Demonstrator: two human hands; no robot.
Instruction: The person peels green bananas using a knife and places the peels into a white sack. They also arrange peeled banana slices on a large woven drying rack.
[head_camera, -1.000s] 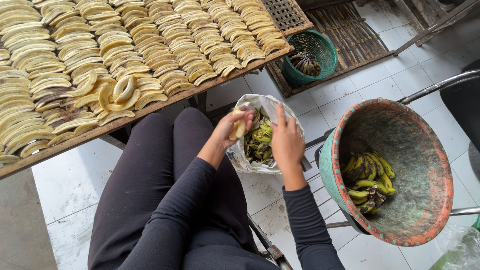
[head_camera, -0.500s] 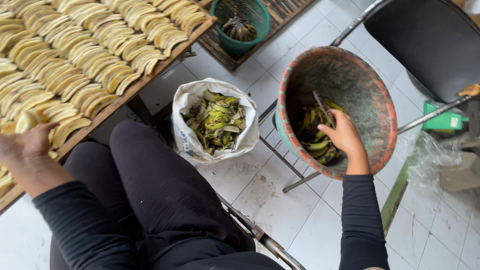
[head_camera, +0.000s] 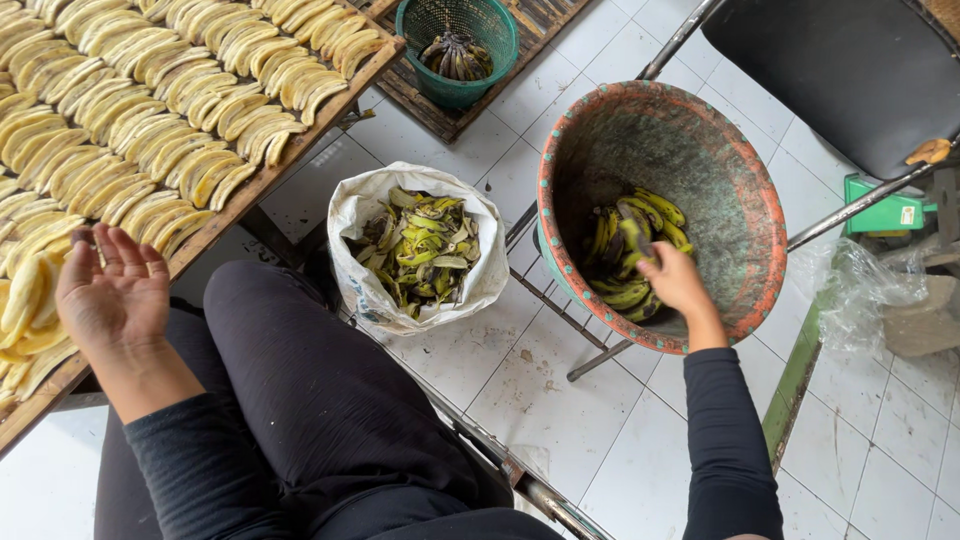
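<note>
I look down from the head camera with the white sack (head_camera: 372, 215) of banana peels (head_camera: 422, 245) as my landmark, standing on the tiled floor just beyond my knees. Far left of the sack, the slatted wooden counter (head_camera: 262, 182) carries peeled bananas (head_camera: 150, 140) laid in close rows from its near edge to the top of the view. My left hand (head_camera: 108, 295) hovers palm up over that counter's near end, fingers spread and released, holding nothing, just beside the nearest peeled pieces.

The sack itself is rolled open at the mouth and filled close to the rim with green and yellow skins. Behind it, toward the top of the view, a small green mesh basket (head_camera: 428, 25) holds a few dark stalks or fruit; I cannot tell which.

Right of the sack, a large worn basin (head_camera: 650, 125) with an orange rim sits tilted on a metal stand, a heap of unpeeled green bananas (head_camera: 632, 250) low in its bowl. My right hand (head_camera: 672, 282) is down in that heap, fingers closed around one green banana (head_camera: 634, 238).

I judge the step in hand to be picking up the next fruit. The next move calls for lifting it clear of the heap and bringing it in front of the sack, where the free left hand can meet it.
</note>
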